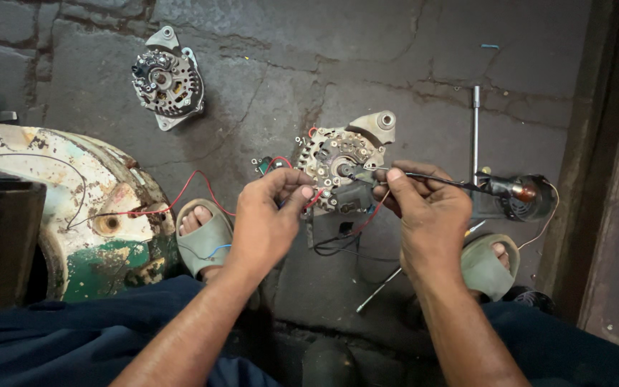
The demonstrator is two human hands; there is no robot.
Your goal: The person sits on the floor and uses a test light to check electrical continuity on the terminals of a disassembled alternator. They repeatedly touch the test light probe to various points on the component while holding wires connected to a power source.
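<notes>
Head view showed the alternator (339, 161) lying on the cracked floor at centre frame, looking like a heavy, rigid metal casting, best lifted by its mounting ear; its wires seemed thin and easily broken. The left hand (270, 218) pinched a red wire (314, 198) at its lower edge. The right hand (424, 208) pinched a thin black probe (438, 179), tip touching the housing.

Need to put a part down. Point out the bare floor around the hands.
Bare concrete lies between the spare alternator and the alternator being worked on, and beyond it left of the steel rod. It is crowded where the left hand and right hand meet: red wires, black wires, sandalled feet.
</notes>
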